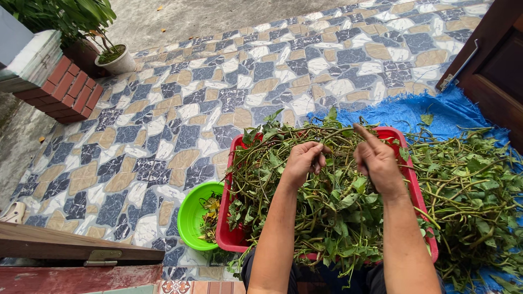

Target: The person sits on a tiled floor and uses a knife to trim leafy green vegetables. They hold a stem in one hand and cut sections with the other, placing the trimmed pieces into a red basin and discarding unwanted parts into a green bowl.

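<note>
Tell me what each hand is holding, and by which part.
Left hand pinches a green vine stem near its end, over the red basin. Right hand grips another stem, mostly hidden in the fist; which part cannot be told.

Soft, even daylight fills the frame, bright with no glare and only faint shadows. Focus stays sharp throughout. Wide-lens distortion bends the door and step edges at right and lower left.

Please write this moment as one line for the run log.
left hand: pinching a green stem | right hand: on same stem | below: red basin of leafy vines | green bowl left
</note>
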